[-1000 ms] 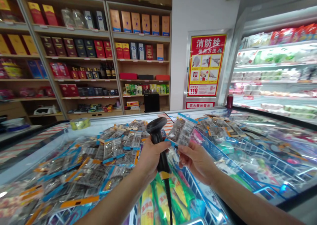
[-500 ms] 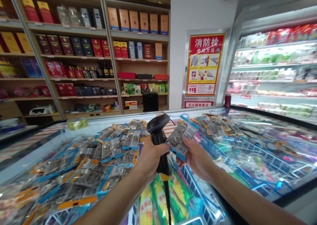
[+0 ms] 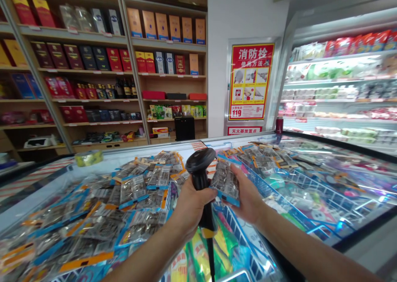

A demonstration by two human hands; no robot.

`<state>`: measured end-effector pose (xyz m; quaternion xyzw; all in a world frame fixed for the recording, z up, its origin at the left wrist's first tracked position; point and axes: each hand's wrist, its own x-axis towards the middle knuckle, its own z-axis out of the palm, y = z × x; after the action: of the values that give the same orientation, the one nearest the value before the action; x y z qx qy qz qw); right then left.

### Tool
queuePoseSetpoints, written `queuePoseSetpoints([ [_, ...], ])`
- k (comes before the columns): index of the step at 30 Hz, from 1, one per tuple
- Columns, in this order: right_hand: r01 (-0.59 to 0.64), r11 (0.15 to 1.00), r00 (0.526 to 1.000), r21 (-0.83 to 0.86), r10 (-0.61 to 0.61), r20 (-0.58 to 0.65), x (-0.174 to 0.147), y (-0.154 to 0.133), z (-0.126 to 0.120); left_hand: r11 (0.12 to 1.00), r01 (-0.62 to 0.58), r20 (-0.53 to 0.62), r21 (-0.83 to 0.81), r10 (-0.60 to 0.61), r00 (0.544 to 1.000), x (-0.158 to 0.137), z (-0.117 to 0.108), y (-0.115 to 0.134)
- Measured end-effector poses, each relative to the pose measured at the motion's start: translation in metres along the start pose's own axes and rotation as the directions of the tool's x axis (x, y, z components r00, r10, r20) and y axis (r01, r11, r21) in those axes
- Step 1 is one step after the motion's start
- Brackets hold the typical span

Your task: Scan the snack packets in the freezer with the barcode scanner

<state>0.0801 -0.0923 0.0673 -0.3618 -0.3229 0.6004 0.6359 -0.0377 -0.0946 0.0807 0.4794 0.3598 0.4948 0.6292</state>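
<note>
A black barcode scanner (image 3: 201, 162) stands upright in my left hand (image 3: 191, 205), whose fingers wrap its handle. Its cord runs down toward the bottom of the view. In my right hand (image 3: 248, 195) is a small clear snack packet (image 3: 226, 180) with a blue edge, held close beside the scanner's head. The left thumb reaches to the packet's lower corner; whether it presses on it I cannot tell. Beneath both hands lie green and yellow packs (image 3: 204, 249) in a blue wire basket (image 3: 245, 240).
Many similar packets (image 3: 133, 189) are heaped on the left of the freezer. More packets (image 3: 263, 156) lie at the right, above blue baskets. A tape roll (image 3: 88, 158) sits on the far left rim and a dark red can (image 3: 279, 125) at the back. Shelves of boxes (image 3: 161, 63) stand behind.
My right hand has turned the packet more upright and flatter toward me, beside the scanner. The scanner has shifted slightly lower, and the view has swung a little to the right.
</note>
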Motion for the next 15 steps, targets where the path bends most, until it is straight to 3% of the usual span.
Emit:
queuePoseSetpoints([
  [3, -0.069, 0.991, 0.994, 0.117, 0.078, -0.072, -0.002, 0.001, 0.003, 1.0, 0.005, -0.02, 0.0, -0.005, 1.0, 0.0, 0.001, -0.001],
  [7, -0.059, 0.995, 0.997, 0.076, 0.062, -0.045, 0.0, 0.002, 0.002, 1.0, 0.007, 0.005, 0.02, -0.007, 1.0, 0.003, -0.002, -0.001],
  [10, 0.063, 0.998, 0.998, 0.014, -0.064, 0.027, 0.012, -0.005, -0.014, 0.996, 0.056, 0.064, 0.069, -0.06, 0.996, 0.007, -0.009, 0.003],
  [13, 0.236, 0.963, 0.962, -0.129, -0.25, -0.109, 0.033, -0.022, -0.045, 0.987, 0.116, 0.166, 0.11, -0.133, 0.977, 0.008, -0.018, 0.011],
  [15, 0.288, 0.93, 0.924, -0.229, -0.333, -0.188, 0.047, -0.034, -0.067, 0.978, 0.174, 0.238, 0.116, -0.198, 0.951, 0.005, -0.022, 0.018],
])
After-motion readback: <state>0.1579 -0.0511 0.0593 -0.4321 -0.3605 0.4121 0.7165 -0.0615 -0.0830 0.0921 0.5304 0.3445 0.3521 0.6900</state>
